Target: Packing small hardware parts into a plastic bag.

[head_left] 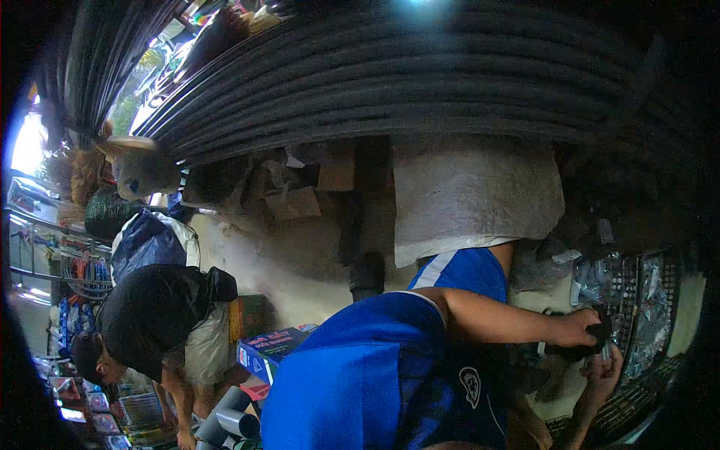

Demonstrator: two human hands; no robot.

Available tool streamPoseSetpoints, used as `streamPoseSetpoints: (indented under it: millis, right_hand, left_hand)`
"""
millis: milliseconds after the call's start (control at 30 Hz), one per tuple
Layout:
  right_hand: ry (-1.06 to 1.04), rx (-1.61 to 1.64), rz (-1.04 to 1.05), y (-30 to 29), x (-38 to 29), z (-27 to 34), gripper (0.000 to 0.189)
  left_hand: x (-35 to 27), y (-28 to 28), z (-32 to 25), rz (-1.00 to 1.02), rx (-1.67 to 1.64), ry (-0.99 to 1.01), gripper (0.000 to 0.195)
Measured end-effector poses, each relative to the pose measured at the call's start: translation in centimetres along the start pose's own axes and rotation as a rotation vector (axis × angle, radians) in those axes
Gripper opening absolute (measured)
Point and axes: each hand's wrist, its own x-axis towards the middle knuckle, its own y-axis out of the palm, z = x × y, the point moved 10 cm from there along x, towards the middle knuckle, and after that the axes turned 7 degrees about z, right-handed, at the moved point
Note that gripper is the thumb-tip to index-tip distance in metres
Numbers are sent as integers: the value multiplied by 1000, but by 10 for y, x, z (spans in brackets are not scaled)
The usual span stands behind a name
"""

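Observation:
My bent arm, in a blue sports shirt, reaches to the right of the view. At its end, my left hand [576, 328] is closed around a dark object [603, 331], too dim to name. Just below it, my right hand [603, 371] is raised, with its fingers around a small translucent piece [606, 352] that meets the dark object. Beyond both hands lie clear plastic bags [647, 315] of small parts. Blue shorts with a white stripe [467, 270] show beside my arm.
A person in black [152, 320] bends over at the left. Grey plastic pipe pieces [239, 423] and a printed blue box [273, 349] lie between us. Long dark pipes [394, 84] span the top. A woven sack [478, 191] and an open cardboard box [292, 202] sit below them.

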Motion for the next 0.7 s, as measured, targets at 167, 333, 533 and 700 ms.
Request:
streamPoseSetpoints:
  millis: [167,333,533,700]
  right_hand:
    - [-386,-747,-181,6,-18,47,32]
    - [-149,71,80,-19,-4,-17,27]
    - [24,168,65,-27,19,-53,32]
    - [-250,-224,106,-12,8,-6,40]
  left_hand:
    - [-7,18,8,181,-335,-219,14]
    - [-7,9,-36,106,13,254,19]
    - [2,18,-13,173,179,237,32]
    - [7,13,26,-6,-41,-1,36]
